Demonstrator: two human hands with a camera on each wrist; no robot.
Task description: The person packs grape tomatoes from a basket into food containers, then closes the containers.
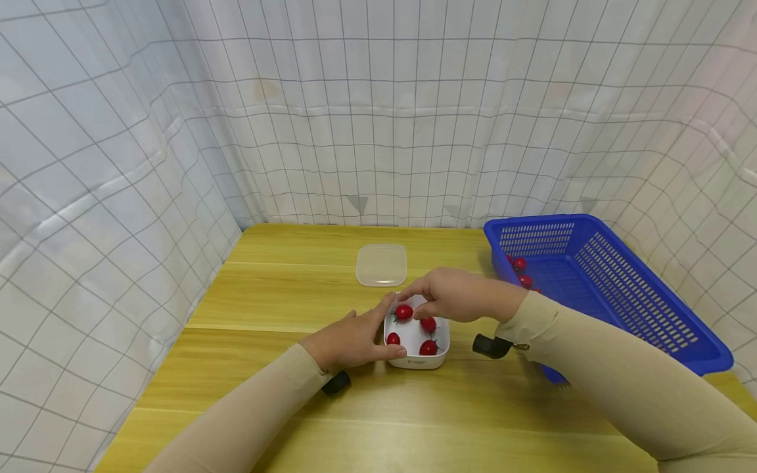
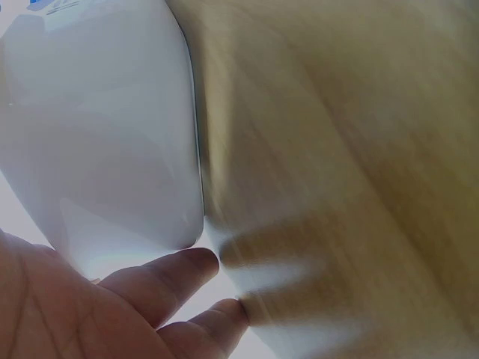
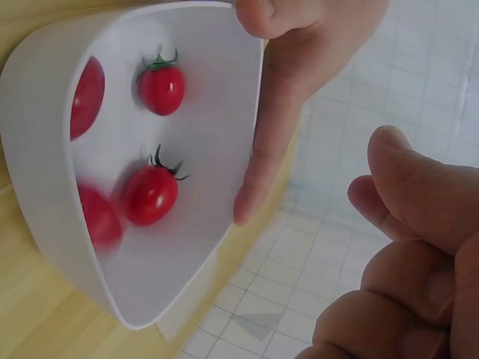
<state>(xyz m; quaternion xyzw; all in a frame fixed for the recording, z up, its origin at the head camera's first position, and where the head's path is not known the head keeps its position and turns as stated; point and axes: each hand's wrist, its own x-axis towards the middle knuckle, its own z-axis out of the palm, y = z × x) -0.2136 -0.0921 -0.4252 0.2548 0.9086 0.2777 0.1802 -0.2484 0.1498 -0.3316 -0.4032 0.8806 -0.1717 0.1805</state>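
A white square food container (image 1: 416, 361) stands on the table, with cherry tomatoes inside; four show, one of them this red tomato (image 1: 404, 312). Along the container's left side, my left hand (image 1: 349, 338) rests its thumb on the front rim and a straight index finger on the rear left edge. In the left wrist view, two of its fingers (image 2: 168, 280) lie beside the white wall. Above the right rear of the container is my right hand (image 1: 452, 295), thumb and index apart, holding nothing. A tomato (image 3: 99, 217) near the rim is blurred in the right wrist view.
A blue perforated basket (image 1: 656, 292) stands at the right, with several tomatoes (image 1: 525, 281) against its left wall; my right forearm passes in front of it. Behind the container lies a translucent lid (image 1: 381, 265). Gridded white curtains (image 1: 378, 118) enclose the wooden table (image 1: 260, 295).
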